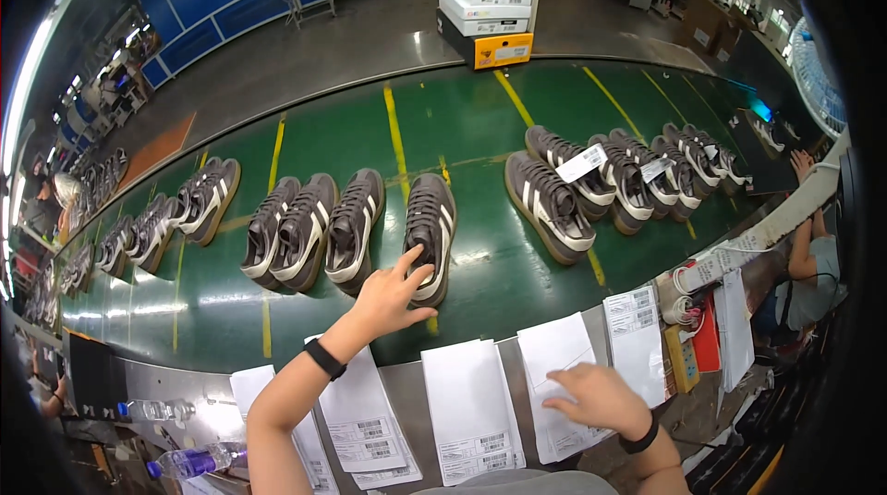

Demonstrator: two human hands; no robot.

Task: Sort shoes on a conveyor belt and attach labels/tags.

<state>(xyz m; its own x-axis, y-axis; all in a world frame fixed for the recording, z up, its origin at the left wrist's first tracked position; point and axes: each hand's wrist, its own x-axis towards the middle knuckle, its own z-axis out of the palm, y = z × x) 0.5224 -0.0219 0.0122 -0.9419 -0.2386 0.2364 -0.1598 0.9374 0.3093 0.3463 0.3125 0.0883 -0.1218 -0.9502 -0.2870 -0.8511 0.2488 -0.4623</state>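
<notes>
My left hand reaches over the near edge of the green conveyor belt. Its fingers are spread, with the fingertips at the collar of a dark grey sneaker with white stripes and a gum sole. The thumb stands apart near the heel. My right hand hovers over a stack of white label sheets, thumb and fingers apart, nothing visible between them. Left of the touched sneaker stand similar sneakers. Right of it are more sneakers, several with a white tag on top.
More label stacks lie along the metal ledge. Two plastic bottles lie at the lower left. Shoe boxes are piled at the belt's far edge. A yellow power strip and a fan are at right, where another person's arms show.
</notes>
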